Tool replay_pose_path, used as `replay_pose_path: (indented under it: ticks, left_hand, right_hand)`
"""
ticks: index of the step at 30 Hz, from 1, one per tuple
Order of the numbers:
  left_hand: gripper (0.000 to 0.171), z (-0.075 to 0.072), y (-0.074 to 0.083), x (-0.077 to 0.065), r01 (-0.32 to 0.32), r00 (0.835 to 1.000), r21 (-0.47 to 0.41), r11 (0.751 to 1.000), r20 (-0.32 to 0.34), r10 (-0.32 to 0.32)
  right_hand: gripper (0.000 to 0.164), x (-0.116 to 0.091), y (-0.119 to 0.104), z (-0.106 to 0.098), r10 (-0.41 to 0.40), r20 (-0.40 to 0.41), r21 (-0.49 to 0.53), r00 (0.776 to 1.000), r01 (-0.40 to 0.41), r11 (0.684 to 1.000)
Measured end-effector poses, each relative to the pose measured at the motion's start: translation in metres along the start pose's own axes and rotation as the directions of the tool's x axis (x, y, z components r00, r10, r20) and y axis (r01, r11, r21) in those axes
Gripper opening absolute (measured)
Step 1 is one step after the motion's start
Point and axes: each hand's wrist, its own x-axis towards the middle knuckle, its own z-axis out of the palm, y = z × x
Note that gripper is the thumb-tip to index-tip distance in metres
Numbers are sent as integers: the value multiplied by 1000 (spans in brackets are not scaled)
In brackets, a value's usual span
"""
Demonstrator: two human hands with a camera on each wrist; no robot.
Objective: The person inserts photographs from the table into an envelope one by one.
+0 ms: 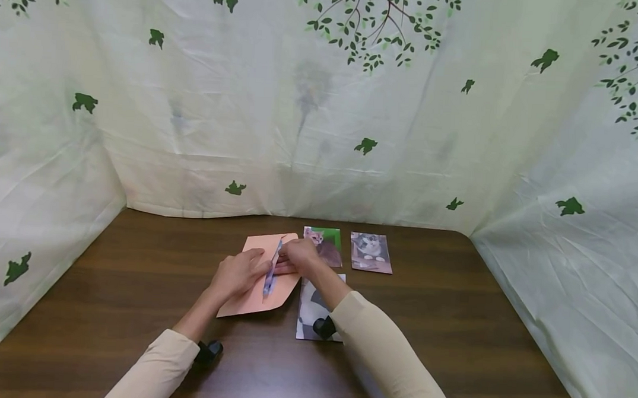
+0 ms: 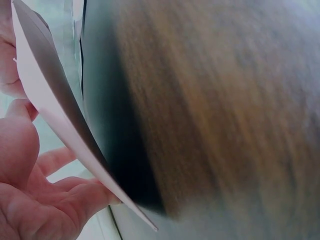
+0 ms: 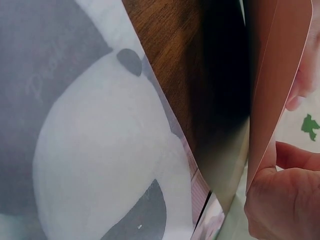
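Steadying a salmon-pink paper envelope (image 1: 253,297) between two hands, a person works at the left of centre on a dark brown wooden table (image 1: 442,323). From where I stand the envelope lies slanted, its lower edge turned toward the left, with straight sides, a clipped corner at lower right and a matt face. A long slit runs up its middle, and along it shows a narrow strip of blue, lilac and white (image 1: 268,284), standing a little proud of the pink. The wrist views catch the envelope nearly edge-on, thin and gently bowed, its underside in shadow.

The left hand (image 1: 239,275) rests over the left half, fingers apart and lightly bent, tips against the upper face, one digit reaching to the strip. The right hand (image 1: 299,254) is curled in on the right side and grips the paper there; whether it also pinches the strip, I cannot tell.

Just right of the envelope lies a glossy cat picture with a bright green background (image 1: 332,247), partly behind the right hand. Beyond it, apart, sits a small card with a grey-and-white cat (image 1: 371,253). Nearer the person, a larger grey-and-white printed sheet (image 1: 310,308) lies beneath the right forearm. Behind everything hangs a pale cloth printed with green leaves (image 1: 248,101).
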Motion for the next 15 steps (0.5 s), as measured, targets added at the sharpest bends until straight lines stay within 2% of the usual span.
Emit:
replay_pose_path:
  ticks: [6,15]
  left_hand:
    - [58,-2,1,2,12,1000,-2,1000,14,-12]
    - [58,-2,0,0,30,999,-9,1000,22,-30]
  right_hand:
    - [12,0,-2,2,1,-12,22,1000,-1,1000]
    - [20,-2,-5,1,21,9,15,1000,-21,1000]
